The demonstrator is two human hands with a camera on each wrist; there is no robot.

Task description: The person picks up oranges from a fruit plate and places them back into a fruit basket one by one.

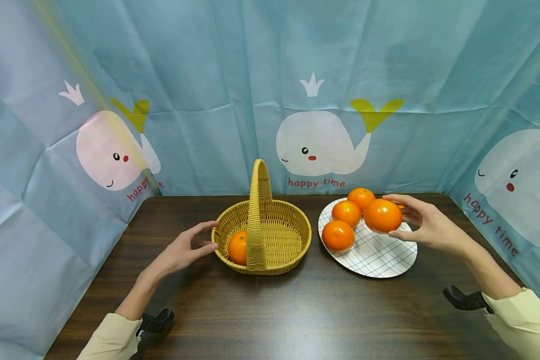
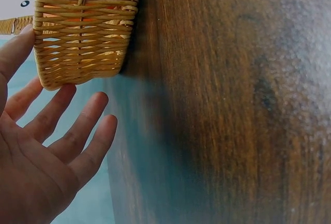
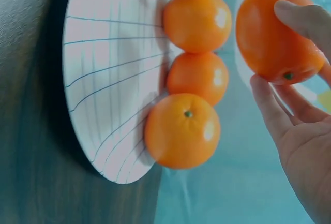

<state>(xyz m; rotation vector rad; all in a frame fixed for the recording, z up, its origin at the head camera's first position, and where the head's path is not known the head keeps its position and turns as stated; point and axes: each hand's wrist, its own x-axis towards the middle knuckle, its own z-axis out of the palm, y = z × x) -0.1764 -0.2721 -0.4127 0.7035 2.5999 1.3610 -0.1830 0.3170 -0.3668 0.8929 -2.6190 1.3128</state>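
My right hand (image 1: pixel 425 225) holds an orange (image 1: pixel 382 216) between thumb and fingers, raised above the plate. The right wrist view shows the thumb on one side of that orange (image 3: pixel 271 38) and the fingers round the other. Several more oranges (image 3: pixel 182 131) sit along one side of the white plate (image 1: pixel 382 257), which has a blue checked pattern. At the left end of the yellow wicker basket (image 1: pixel 288 245), my left hand (image 1: pixel 182 252) touches the rim with thumb and fingertips, its fingers spread and relaxed. One orange (image 1: pixel 237 247) lies inside the basket, partly hidden by the handle.
Basket and plate stand side by side on a dark wooden table (image 1: pixel 279 310). The basket's tall arched handle (image 1: pixel 254 215) rises over its middle. Behind the table hangs a blue curtain (image 1: pixel 198 145) with whale prints, and it also runs along both sides.
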